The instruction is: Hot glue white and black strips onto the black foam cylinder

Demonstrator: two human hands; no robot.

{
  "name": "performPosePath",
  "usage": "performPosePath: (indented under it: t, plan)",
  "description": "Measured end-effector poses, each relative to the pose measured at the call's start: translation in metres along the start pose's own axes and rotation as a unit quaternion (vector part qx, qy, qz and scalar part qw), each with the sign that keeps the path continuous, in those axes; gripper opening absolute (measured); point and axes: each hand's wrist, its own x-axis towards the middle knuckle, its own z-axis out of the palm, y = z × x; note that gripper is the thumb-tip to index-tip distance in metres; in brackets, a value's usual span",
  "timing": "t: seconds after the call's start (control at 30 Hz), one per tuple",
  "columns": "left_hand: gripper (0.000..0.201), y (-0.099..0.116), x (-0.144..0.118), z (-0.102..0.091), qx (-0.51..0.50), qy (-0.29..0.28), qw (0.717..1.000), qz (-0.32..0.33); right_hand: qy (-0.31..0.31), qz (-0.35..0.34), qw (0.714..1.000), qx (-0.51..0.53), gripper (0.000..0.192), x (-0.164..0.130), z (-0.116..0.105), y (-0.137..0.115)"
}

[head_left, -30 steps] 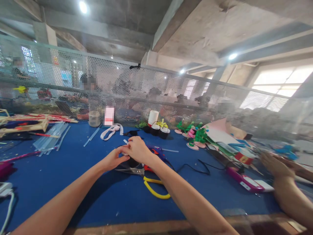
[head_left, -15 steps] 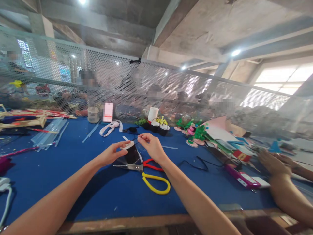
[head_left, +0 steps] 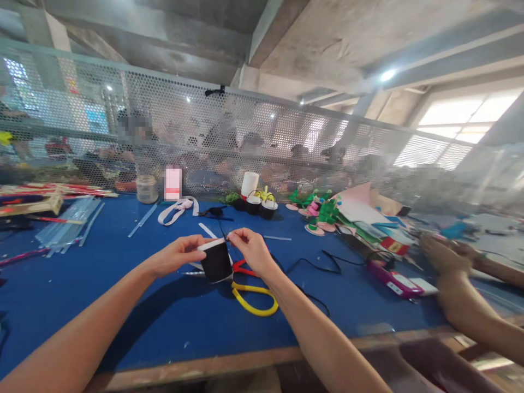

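Blue desk (head_left: 192, 333): its brown front edge runs nearest.
Scissors (head_left: 254, 311): lying with the yellow handle toward the front, the red one partly hidden, the blades mostly behind the cup.
Black cup (head_left: 217, 262): white-rimmed, tilted, between the two hands over the desk; whether its base touches the scissors, I cannot tell.
Left hand (head_left: 178, 254): half closed, thumb and fingers pinching the cup's left rim.
Right hand (head_left: 250, 251): fingers curled in, thumb and fingertips pinched on a thin black strand (head_left: 223, 230) beside the cup's right rim.
White ribbon (head_left: 187, 204): looped on the desk, farther back.
Small buckets (head_left: 269, 209): two, black, side by side.
White roll (head_left: 249, 183): standing just behind them.
Mesh screen (head_left: 176, 103): farthest, blurred people beyond.
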Motion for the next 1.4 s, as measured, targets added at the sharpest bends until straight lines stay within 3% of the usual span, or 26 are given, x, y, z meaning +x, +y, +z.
performPosePath:
  t: [0.27, 0.63, 0.83, 1.1, 1.4]
  plan:
    - [0.031, 0.006, -0.001, 0.003, -0.013, 0.019, 1.0, -0.022, -0.01, 0.009, 1.0, 0.021, 0.025, -0.003, 0.006, 0.003]
    - [0.031, 0.007, 0.0, 0.007, -0.062, 0.037, 0.997, -0.004, -0.006, 0.026, 0.992, 0.124, 0.023, -0.007, 0.009, -0.006]
    - [0.025, -0.002, 0.004, -0.004, -0.024, 0.037, 0.999, -0.004, -0.011, -0.018, 0.998, 0.063, 0.019, -0.005, 0.007, -0.002]
    - [0.031, -0.014, 0.006, -0.013, 0.042, 0.055, 0.997, -0.045, -0.007, -0.058, 0.997, -0.042, 0.014, -0.005, 0.011, 0.007]
    - [0.017, -0.005, 0.007, 0.013, 0.231, 0.166, 0.956, 0.075, 0.02, -0.151, 0.982, -0.112, 0.012, -0.015, 0.018, -0.007]
